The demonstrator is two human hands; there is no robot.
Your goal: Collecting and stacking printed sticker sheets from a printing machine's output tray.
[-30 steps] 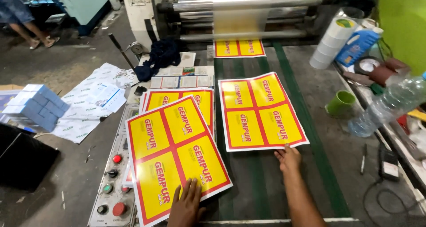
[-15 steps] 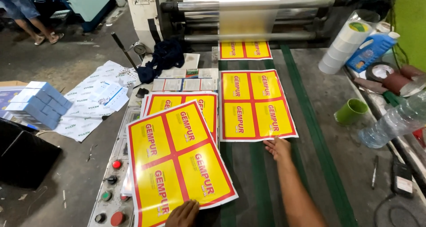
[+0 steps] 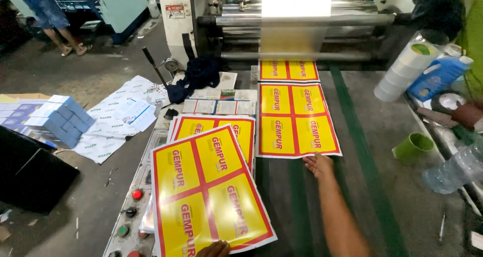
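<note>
while the head camera looks down on the machine bed, the right hand (image 3: pixel 318 164) lies flat with fingers spread and nothing gripped, its fingertips touching the near edge of a yellow printed sheet (image 3: pixel 297 120) with red borders that lies on the grey conveyor table (image 3: pixel 372 136). behind that sheet a second yellow sheet (image 3: pixel 288 71) is emerging under the steel rollers (image 3: pixel 302 20). the left hand (image 3: pixel 214 249) shows only at the bottom edge, its fingers pinching the near edge of the top sheet (image 3: pixel 209 191) of a stack of like yellow sheets (image 3: pixel 241 131); this sheet sits tilted, partly over the control panel (image 3: pixel 132 211) with its red and green buttons. a dark cloth (image 3: pixel 198 76) lies behind the stack. to the right stand a green cup (image 3: pixel 412 147), a clear plastic bottle (image 3: pixel 453 169) lying on its side and white tape rolls (image 3: pixel 402 73). on the floor to the left lie blue boxes (image 3: pixel 55 118) and scattered white papers (image 3: pixel 118 118). another person's legs (image 3: pixel 60 28) show at top left.
</note>
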